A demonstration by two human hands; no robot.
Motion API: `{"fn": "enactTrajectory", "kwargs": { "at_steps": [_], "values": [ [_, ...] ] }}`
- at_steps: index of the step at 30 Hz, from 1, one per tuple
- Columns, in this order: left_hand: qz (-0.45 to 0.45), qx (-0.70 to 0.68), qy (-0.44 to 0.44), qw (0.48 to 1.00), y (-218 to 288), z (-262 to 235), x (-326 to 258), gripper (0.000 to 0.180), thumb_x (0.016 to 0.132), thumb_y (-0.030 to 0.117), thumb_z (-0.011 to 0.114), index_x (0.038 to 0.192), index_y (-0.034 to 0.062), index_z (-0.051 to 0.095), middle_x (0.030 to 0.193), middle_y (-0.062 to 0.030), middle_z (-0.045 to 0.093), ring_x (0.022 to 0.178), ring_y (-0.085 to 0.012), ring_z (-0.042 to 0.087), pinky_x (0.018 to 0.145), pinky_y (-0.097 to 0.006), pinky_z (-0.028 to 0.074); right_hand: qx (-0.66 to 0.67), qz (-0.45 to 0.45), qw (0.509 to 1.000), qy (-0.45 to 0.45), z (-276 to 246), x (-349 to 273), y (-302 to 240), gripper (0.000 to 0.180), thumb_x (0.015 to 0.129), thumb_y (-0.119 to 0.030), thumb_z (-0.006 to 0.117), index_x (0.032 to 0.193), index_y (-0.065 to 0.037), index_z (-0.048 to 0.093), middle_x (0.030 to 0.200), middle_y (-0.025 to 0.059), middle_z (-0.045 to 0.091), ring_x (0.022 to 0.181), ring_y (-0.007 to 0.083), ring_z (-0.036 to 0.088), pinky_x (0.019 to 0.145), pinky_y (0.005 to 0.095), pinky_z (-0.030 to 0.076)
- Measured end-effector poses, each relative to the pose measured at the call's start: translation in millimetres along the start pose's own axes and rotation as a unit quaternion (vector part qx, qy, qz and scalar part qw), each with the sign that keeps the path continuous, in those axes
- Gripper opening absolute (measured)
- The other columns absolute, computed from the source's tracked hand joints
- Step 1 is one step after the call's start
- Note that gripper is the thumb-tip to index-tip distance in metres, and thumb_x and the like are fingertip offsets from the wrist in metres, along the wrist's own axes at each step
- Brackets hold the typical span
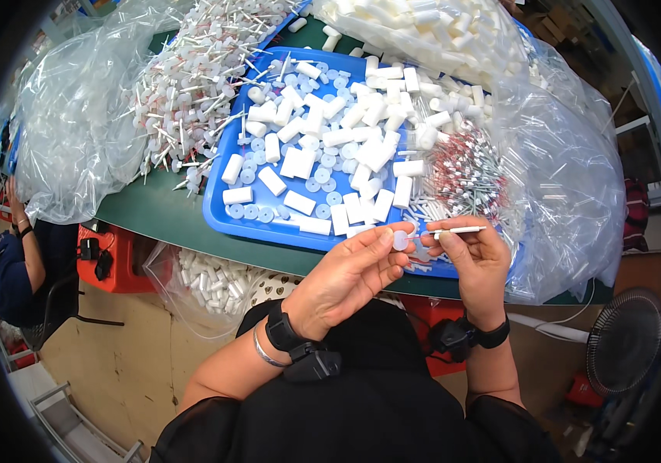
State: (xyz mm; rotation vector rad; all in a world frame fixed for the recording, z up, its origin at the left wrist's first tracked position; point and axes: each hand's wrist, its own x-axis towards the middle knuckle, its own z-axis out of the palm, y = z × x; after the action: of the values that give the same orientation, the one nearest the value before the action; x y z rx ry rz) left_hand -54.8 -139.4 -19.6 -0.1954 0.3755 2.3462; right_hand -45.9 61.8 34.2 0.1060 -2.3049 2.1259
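Over the front edge of the blue tray, my left hand pinches a translucent white disc between thumb and fingertips. Just to its right, my right hand grips a thin white stick lying nearly level. A short reddish strand seems to run between disc and stick; its exact join is too small to tell. White foam-like cylinders and loose translucent discs fill much of the tray. At its right side lies a heap of small parts with red wires.
Stick-and-disc pieces are piled at the back left beside a clear plastic bag. Another bag of white cylinders lies behind the tray. Clear plastic drapes at right, above a fan. Another person's arm shows far left.
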Motion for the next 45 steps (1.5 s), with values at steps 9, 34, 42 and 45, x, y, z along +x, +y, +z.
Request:
{"fn": "enactTrajectory", "kwargs": {
  "at_steps": [9,34,42,45],
  "values": [
    [0.025,0.072,0.039,0.996,-0.2,3.5,1.1,0.039,0.105,0.018,0.06,0.138,-0.0011,0.055,0.114,-0.0056,0.068,0.096,-0.0094,0.066,0.089,-0.025,0.055,-0.229,-0.217,0.949,-0.019,1.7,-1.0,-5.6,0.013,0.088,-0.001,0.075,0.101,0.002,0.072,0.099,0.013,0.077,0.093,0.0201,0.075,0.083,0.0323,0.057],
    [0.046,0.102,0.044,0.993,-5.0,2.7,-0.6,0.033,0.103,0.017,0.063,0.129,-0.0039,0.062,0.1,-0.0051,0.07,0.089,-0.0102,0.066,0.085,-0.024,0.055,-0.173,0.029,0.983,-0.059,6.4,-1.4,-4.5,0.008,0.091,-0.002,0.071,0.098,0.001,0.069,0.077,0.0129,0.069,0.06,0.0234,0.067,0.052,0.0311,0.051],
    [0.02,0.104,0.061,0.993,-4.1,-4.8,1.0,0.032,0.103,0.018,0.063,0.127,-0.003,0.063,0.1,-0.0039,0.07,0.086,-0.0096,0.065,0.08,-0.024,0.055,-0.403,-0.313,0.856,-0.08,7.5,2.4,11.7,0.017,0.09,-0.001,0.071,0.106,0.0,0.066,0.081,0.0132,0.07,0.067,0.0278,0.07,0.055,0.034,0.053],
    [0.04,0.088,0.065,0.993,-3.0,-4.9,-0.9,0.032,0.103,0.018,0.064,0.126,-0.0029,0.063,0.099,-0.0036,0.069,0.085,-0.0091,0.064,0.081,-0.023,0.055,-0.317,-0.197,0.922,-0.102,8.3,2.9,11.2,0.019,0.09,-0.004,0.074,0.107,0.0,0.066,0.082,0.0116,0.071,0.068,0.0282,0.07,0.056,0.0341,0.054]
  ]
}}
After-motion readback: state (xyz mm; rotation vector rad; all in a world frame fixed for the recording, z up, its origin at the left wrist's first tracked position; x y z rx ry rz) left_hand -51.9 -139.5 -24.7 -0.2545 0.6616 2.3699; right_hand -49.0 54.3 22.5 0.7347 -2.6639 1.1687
